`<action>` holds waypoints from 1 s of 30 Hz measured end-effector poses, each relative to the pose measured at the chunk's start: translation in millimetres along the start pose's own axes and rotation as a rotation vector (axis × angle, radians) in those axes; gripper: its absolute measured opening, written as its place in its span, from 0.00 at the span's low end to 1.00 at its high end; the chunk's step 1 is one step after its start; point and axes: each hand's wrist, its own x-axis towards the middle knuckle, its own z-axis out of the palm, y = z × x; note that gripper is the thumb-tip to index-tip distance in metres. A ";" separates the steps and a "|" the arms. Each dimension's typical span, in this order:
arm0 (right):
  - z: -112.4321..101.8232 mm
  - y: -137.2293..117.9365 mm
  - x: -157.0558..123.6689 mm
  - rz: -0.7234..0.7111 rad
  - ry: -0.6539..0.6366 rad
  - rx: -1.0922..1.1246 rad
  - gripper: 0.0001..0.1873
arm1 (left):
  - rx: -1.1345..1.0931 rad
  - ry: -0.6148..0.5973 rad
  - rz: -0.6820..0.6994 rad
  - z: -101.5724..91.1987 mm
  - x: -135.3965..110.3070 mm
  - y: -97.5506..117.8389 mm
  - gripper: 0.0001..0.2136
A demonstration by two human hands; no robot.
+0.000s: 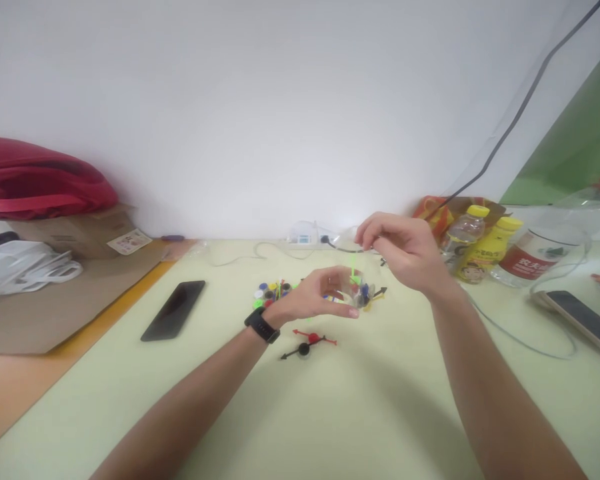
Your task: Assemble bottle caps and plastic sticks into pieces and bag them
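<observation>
My left hand (316, 297), with a black watch on the wrist, curls around a small clear container (356, 291) holding coloured caps and sticks. My right hand (399, 248) hovers just above it, fingers pinched together over a thin green stick (353, 273); whether it grips the stick is unclear. A pile of small coloured caps and sticks (271, 292) lies just left of my left hand. Two little spinners, one red (314, 337) and one black (303, 349), lie on the pale yellow table (360, 413) below my hands.
A black phone (174, 309) lies at left, another phone (583, 321) at right. Two yellow-capped bottles (473, 245) and a clear jar (535, 257) stand at back right. Cardboard (55, 300), a red bag (35, 179) and white bags (25, 267) fill the left. A cable (520, 337) loops right.
</observation>
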 end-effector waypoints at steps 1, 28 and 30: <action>-0.9 1.4 0.3 0.006 -0.005 0.001 0.11 | 0.004 0.020 0.004 2.3 0.1 -0.2 0.22; -1.8 19.3 3.3 0.101 -0.051 -0.123 0.16 | 0.059 0.226 -0.062 -9.4 2.5 3.8 0.22; -0.6 21.4 3.3 0.123 -0.101 -0.160 0.15 | 0.078 0.203 -0.054 -9.4 2.2 2.3 0.22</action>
